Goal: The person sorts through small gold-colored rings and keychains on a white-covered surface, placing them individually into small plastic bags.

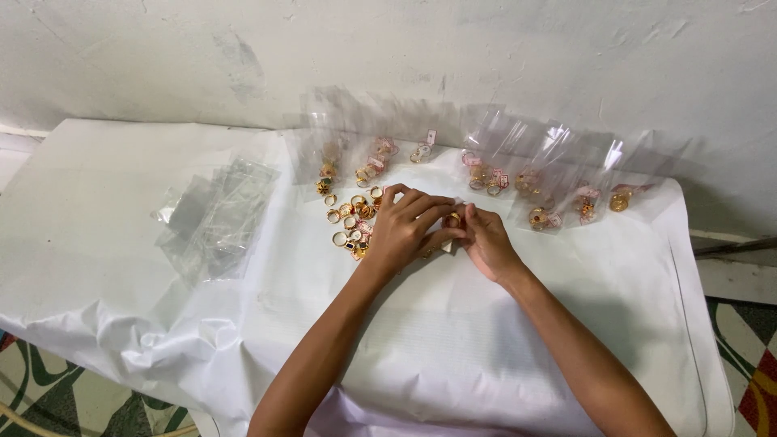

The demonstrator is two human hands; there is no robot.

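1. The left hand (pixel 402 229) and right hand (pixel 488 240) meet at the middle of a table draped in a white plastic sheet (pixel 121 243), fingertips touching around a small gold ring (pixel 454 218).
2. The left hand is curled, its fingers bent over and pinching the ring from the left side; the thumb is tucked beneath.
3. The right hand is also closed in a pinch, its thumb and forefinger gripping the same ring from the right (how much of the ring each hand bears cannot be told).
4. The ring sits between the two sets of fingertips, lifted just above the sheet, near the table's centre and a little towards the wall.
5. Just left of the left hand lies a loose heap of gold rings (pixel 353 218), some with small pink-and-white tags; the hand's knuckles are right beside the heap.
6. Further back, along the wall, stands a row of clear plastic bags holding rings (pixel 530 174), stretching from behind the heap to the right end of the table.
7. Well to the left, apart from both hands, lies a pile of empty clear plastic bags (pixel 214 214), flat and overlapping.
8. A patterned floor (pixel 749 348) shows past the table's right edge.
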